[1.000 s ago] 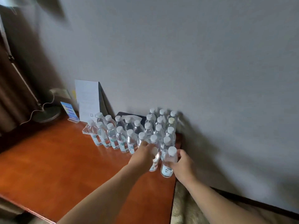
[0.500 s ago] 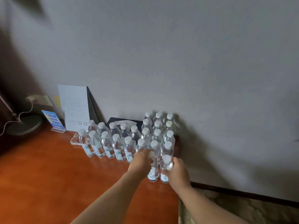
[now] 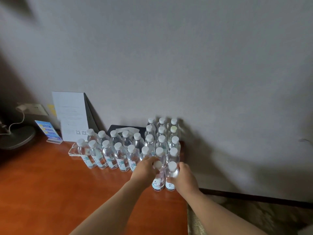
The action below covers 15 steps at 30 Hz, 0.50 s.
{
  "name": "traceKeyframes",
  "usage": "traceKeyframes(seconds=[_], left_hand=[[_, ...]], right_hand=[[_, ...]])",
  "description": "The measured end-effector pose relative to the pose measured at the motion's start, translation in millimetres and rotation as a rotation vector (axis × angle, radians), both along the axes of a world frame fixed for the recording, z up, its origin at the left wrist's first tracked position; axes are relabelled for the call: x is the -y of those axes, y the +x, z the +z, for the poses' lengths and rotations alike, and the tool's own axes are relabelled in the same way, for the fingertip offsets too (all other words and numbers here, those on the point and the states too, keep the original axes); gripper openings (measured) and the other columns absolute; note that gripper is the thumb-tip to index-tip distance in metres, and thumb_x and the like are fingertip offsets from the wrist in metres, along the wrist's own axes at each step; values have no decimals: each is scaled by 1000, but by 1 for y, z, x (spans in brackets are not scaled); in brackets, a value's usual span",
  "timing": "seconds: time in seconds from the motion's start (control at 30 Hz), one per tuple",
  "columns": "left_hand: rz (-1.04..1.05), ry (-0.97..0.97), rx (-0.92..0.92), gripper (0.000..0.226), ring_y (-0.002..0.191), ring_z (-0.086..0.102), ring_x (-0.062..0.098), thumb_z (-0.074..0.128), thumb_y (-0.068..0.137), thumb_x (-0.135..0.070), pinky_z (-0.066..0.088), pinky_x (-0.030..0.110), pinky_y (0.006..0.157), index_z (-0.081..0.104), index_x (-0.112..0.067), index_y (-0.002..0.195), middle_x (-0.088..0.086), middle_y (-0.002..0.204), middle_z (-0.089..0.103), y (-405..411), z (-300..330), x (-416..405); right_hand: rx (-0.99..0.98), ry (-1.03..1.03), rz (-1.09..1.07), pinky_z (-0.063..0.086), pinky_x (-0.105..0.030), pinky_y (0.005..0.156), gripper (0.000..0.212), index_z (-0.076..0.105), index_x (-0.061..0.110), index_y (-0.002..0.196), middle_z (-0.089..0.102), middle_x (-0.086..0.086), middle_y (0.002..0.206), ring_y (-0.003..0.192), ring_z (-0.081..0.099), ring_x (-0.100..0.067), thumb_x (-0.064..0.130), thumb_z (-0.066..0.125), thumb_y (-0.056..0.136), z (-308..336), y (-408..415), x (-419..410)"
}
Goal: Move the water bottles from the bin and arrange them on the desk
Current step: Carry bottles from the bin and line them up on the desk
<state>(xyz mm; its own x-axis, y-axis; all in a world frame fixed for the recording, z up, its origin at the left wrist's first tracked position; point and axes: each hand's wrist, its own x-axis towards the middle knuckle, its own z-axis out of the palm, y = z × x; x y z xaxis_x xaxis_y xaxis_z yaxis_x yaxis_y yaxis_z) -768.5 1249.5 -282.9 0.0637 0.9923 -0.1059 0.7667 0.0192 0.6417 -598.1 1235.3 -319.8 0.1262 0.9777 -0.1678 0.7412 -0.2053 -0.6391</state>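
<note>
While the wooden surface (image 3: 50, 192) spreads wide and bare to the left, the water bottles (image 3: 128, 150) crowd its far right corner against the wall (image 3: 186, 65), two rows running leftward and a block of three columns running back to the wall. A white card (image 3: 71, 116) leans on the wall behind the left rows, with a small blue sign (image 3: 48, 132) and a lamp base (image 3: 17, 139) further left. The bin is out of view. The step in hand looks like setting down the newest pair at the front of the block: the left hand (image 3: 145, 170) has its fingers curled round the neck of the left front bottle (image 3: 158, 177), and the right hand (image 3: 184, 177) has its fingers clamped on the body of the right front bottle (image 3: 171, 175); both bottles stand upright, touching each other, bases seemingly on the wood. Next, I judge, both hands must let go cleanly without nudging neighbours, then go back for more. The right bottle stands near the surface's right edge (image 3: 186, 209), so room there is tight; open room lies forward and left.
</note>
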Motion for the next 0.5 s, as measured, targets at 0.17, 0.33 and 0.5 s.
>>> traceKeyframes(seconds=[0.17, 0.33, 0.5], left_hand=[[-15, -8, -2, 37, 94, 61, 9, 74, 86, -21, 54, 27, 82, 62, -27, 121, -5, 118, 62, -3, -1, 3], [47, 33, -134, 78, 107, 62, 16, 77, 80, -45, 50, 27, 79, 36, -29, 144, -2, 139, 43, -1, 9, 17], [201, 366, 162, 20, 82, 58, 0, 64, 93, -29, 44, 20, 66, 51, -37, 107, -12, 102, 56, 31, 20, 71]], right_hand=[[39, -39, 8, 52, -32, 83, 69, 50, 24, 130, 54, 6, 129, 108, 62, -17, 38, 86, 73, 1, 2, 2], [47, -21, 43, 50, -31, 93, 89, 28, 23, 152, 40, 0, 148, 125, 56, -20, 37, 79, 80, 5, 12, 19], [78, -96, -12, 39, -8, 73, 71, 30, 32, 150, 45, 8, 139, 102, 55, -2, 33, 67, 89, -17, 78, 78]])
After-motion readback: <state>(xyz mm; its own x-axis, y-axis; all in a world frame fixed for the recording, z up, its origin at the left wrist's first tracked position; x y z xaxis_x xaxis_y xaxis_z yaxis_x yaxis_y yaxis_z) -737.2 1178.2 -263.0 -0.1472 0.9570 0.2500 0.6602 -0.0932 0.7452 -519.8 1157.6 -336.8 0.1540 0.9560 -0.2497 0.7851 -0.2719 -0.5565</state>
